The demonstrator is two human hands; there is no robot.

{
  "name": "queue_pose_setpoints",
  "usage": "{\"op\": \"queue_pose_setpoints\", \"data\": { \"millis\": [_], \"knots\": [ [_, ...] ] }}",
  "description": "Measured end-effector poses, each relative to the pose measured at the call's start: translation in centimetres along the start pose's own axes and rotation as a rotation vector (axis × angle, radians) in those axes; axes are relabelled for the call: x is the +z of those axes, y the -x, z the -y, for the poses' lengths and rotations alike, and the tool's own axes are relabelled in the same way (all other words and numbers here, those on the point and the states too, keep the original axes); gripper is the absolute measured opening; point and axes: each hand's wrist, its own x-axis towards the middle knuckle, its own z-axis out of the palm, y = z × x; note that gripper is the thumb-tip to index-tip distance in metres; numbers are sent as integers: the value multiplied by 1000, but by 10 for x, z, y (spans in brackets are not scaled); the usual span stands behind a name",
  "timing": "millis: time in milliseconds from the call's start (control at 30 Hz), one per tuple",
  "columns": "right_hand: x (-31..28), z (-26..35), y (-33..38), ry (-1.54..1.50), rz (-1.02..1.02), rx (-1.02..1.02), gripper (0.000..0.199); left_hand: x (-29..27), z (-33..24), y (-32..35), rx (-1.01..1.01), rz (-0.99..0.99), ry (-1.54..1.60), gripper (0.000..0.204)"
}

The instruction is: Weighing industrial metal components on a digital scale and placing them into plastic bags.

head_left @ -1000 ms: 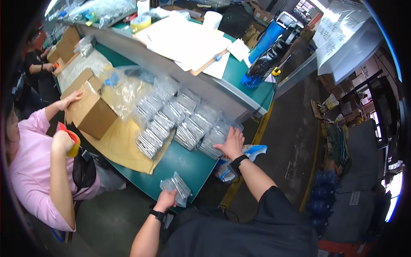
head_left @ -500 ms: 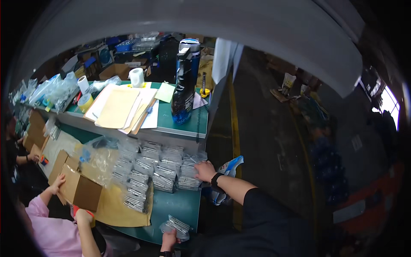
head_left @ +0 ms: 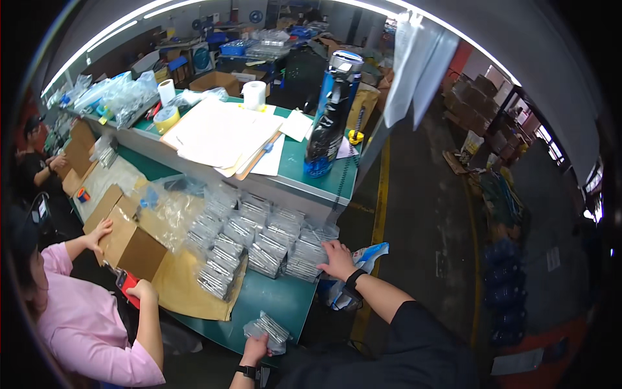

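Near the front edge of the green table (head_left: 275, 305), my left hand (head_left: 257, 348) is closed on a clear plastic bag of thin metal rods (head_left: 271, 329). My right hand (head_left: 338, 259) reaches to the right end of a stacked group of similar bags (head_left: 269, 246). Its fingers are spread and lie against the outermost bag (head_left: 308, 256), touching it. What is inside the stacked bags looks like short silvery rods or pins, too small to make out fully.
Brown paper (head_left: 194, 301) lies under part of the stack. At left, a co-worker in pink holds a cardboard box (head_left: 139, 243) and a red tool (head_left: 129, 288). Papers (head_left: 223, 139), a dark bottle (head_left: 327, 123) and tape rolls (head_left: 167, 120) stand on the raised shelf.
The view has tilted up, showing more of the workshop behind. Both my hands keep their places at the bags. The co-worker's red tool now shows more fully beside the box.
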Motion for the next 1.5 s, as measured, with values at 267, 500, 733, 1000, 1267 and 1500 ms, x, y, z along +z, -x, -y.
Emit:
{"op": "queue_pose_setpoints", "data": {
  "millis": [267, 500, 733, 1000, 1267, 1500],
  "knots": [
    [21, -43, -7, -314, 96, 119, 38, 4, -10, 8, -15, 2, -58, 45],
    [34, -10, -9, -719, -13, 299, 30, 4, -13, 12, -63, 5, -167, 50],
    [42, -37, -20, -515, 100, 272, 34, 4, -14, 9, -101, 20, -160, 53],
    [-6, 41, -30, 342, 60, -131, 53, 4, -15, 10, -64, 12, -223, 57],
    [42, 20, -45, 252, 134, -84, 56, 3, -4, 6, -63, 8, -212, 57],
    [63, -4, -43, 263, 157, -172, 34, 7, -2, 2, -55, 0, -228, 58]
  ]
}}
